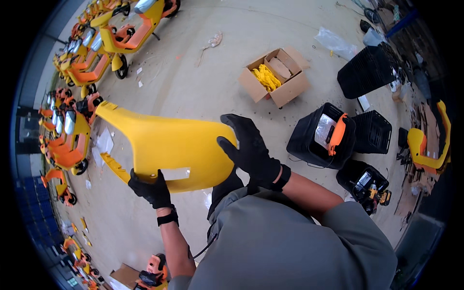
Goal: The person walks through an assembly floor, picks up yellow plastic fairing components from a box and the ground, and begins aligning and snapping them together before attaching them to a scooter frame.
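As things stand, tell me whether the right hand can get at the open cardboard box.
Probably not: the right hand is busy on the yellow panel, and the cardboard box stands apart, though its top lies open.

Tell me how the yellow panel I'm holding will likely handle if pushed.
The yellow panel seems stiff, showing no sag between the left hand and right hand. Its smooth, shiny face might be slippery. The narrow prong at its upper left probably bends or snaps more easily than the body.

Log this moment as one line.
left hand: holds yellow panel by lower edge | right hand: holds its right end | ahead: open cardboard box | right side: black bins
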